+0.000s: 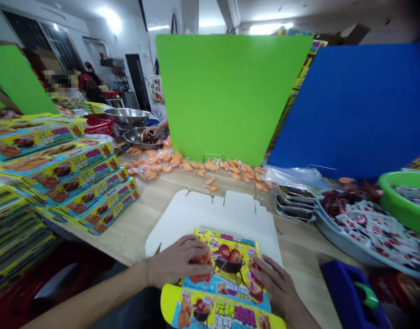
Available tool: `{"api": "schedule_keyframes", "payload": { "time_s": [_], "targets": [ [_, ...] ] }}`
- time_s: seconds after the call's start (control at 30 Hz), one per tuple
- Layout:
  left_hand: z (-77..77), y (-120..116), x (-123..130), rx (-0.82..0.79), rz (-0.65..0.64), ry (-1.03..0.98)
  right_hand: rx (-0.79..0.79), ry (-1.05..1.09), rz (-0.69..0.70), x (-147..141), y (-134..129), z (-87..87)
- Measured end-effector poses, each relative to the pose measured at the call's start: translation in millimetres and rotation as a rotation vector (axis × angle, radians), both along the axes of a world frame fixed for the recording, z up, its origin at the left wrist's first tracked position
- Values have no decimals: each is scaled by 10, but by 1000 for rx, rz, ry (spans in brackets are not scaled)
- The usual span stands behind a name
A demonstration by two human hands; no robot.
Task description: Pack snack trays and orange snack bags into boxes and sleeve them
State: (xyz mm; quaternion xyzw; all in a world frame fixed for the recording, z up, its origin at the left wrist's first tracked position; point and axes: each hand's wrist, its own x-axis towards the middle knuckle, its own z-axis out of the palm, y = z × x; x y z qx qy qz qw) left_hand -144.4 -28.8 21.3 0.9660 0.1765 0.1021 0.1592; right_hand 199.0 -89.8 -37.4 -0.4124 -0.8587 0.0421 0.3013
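A yellow and blue printed carton [230, 265] lies at the table's front edge, its front flap folded toward me. My left hand [178, 260] rests on the carton's left part, fingers spread over the print. On the right side, my right hand [276, 285] touches the carton with its fingers apart. Beneath and behind the carton lies a flat white unfolded cardboard blank [192, 210] with slotted edges.
Stacked printed boxes [89, 173] stand at left. Orange wrapped pieces [162, 160] line the back below a green board [230, 96] and a blue board [360, 109]. At right are stacked trays [295, 201], a basin of sachets [367, 228] and a tape dispenser [350, 292]. Another person's hand reaches into a metal bowl [134, 137].
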Motion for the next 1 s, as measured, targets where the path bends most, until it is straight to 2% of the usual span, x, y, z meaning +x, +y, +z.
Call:
{"api": "schedule_keyframes", "payload": {
  "time_s": [0.13, 0.2, 0.27, 0.37, 0.43, 0.47, 0.53, 0.6, 0.67, 0.73, 0.77, 0.87, 0.97, 1.0],
  "targets": [
    [125, 74, 75, -68, -184, 21, -35, -124, 43, 73, 6, 12],
    [134, 122, 94, -103, -234, 34, -41, -205, 74, 92, 16, 25],
    [74, 139, 97, -72, -236, 37, -16, -196, 71, 82, 19, -9],
    [-59, 119, 91, 91, -216, 21, 56, -78, 27, 58, 29, -128],
    [-70, 105, 99, 147, -197, 4, 55, -38, -6, 66, 64, -161],
    [-35, 106, 108, 124, -188, -8, 38, -25, -17, 75, 94, -139],
    [102, 127, 134, -34, -158, -57, -33, 16, -28, 80, 176, 1],
    [262, 180, 164, -312, -78, -164, -158, 144, -53, 34, 272, 236],
    [365, 267, 192, -676, 91, -272, -334, 336, -122, -66, 366, 483],
    [374, 390, 215, -1007, 329, -347, -496, 489, -192, -170, 454, 666],
    [349, 463, 227, -1114, 429, -368, -545, 560, -222, -204, 498, 724],
    [245, 683, 265, -1269, 622, -447, -515, 704, -307, -185, 637, 812],
    [201, 822, 302, -1359, 686, -480, -355, 602, -367, -40, 774, 920],
    [206, 842, 311, -1374, 692, -479, -349, 542, -358, 8, 815, 978]
  ]
}}
